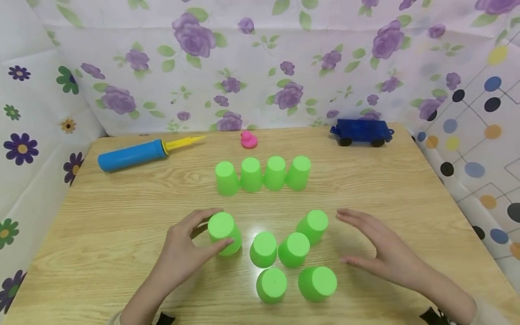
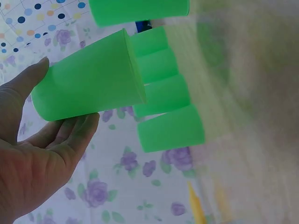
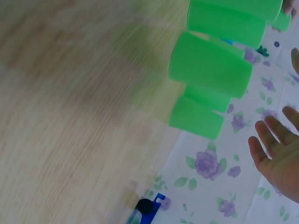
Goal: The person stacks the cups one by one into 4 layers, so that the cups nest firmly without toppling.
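Note:
Several upturned green cups stand on a wooden table [image 1: 101, 234]. A row of them [image 1: 263, 175] lines up at the back, and a loose cluster [image 1: 292, 253] sits nearer me. My left hand [image 1: 221, 227] grips the leftmost near cup [image 1: 224, 234], thumb on one side and fingers on the other. The left wrist view shows that cup [image 2: 88, 88] between thumb and fingers [image 2: 79, 128]. My right hand [image 1: 343, 236] hovers open with its fingers spread, just right of the cluster's right-hand cup [image 1: 313, 225] and not touching it. In the right wrist view its fingers [image 3: 275, 154] sit apart from the cups [image 3: 210, 65].
A blue balloon pump [image 1: 132, 155] with a yellow nozzle lies at the back left. A small pink duck [image 1: 248, 140] sits at the back centre, and a dark blue toy wagon [image 1: 361, 132] at the back right. Flowered cloth walls close in the table's back and sides.

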The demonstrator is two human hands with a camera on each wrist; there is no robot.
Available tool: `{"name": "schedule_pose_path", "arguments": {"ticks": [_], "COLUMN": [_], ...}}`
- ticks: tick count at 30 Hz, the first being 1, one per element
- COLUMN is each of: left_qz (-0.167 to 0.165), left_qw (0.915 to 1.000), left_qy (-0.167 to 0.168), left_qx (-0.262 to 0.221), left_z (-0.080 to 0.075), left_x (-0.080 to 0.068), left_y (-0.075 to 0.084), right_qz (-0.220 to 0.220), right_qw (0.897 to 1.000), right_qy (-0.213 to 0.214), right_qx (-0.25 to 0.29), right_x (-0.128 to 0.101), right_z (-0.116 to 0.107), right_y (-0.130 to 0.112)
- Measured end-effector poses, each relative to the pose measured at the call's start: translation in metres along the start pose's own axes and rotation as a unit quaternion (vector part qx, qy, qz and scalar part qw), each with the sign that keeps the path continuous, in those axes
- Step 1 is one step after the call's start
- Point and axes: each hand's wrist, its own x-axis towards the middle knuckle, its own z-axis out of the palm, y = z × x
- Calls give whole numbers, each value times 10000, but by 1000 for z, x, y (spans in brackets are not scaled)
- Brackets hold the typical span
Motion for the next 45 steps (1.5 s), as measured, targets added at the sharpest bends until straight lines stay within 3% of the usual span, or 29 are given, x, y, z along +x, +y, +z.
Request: {"name": "schedule_pose_path", "arguments": {"ticks": [5, 12, 15, 23, 28, 31, 35, 45], "left_qz": [555, 399, 516, 1098, 760, 575, 584, 437], "left_qw": [9981, 9978, 9961, 9892, 9916, 9940, 9949, 9963], "left_qy": [240, 299, 448, 772, 627, 428, 217, 157], "left_qx": [100, -429, -559, -592, -835, -826, -789, -718], "left_z": [-12, -27, -30, -18, -11, -11, -9, -3], "left_x": [15, 53, 72, 116, 136, 144, 149, 154], "left_y": [4, 11, 12, 12, 8, 4, 0, -6], "right_qz": [-734, -918, -1027, -955, -800, -913, -1173, -1130], "right_qw": [9964, 9895, 9845, 9794, 9813, 9798, 9749, 9748], "right_qy": [66, 214, 209, 74, -161, -164, -2, -34], "right_qx": [414, 1092, 1406, 1780, 1745, 1772, 1893, 1921], "right_x": [-12, -28, -31, -33, -33, -31, -27, -22], "right_z": [12, 30, 38, 56, 61, 65, 69, 76], "right_y": [-16, -22, -25, -28, -30, -29, -27, -28]}}
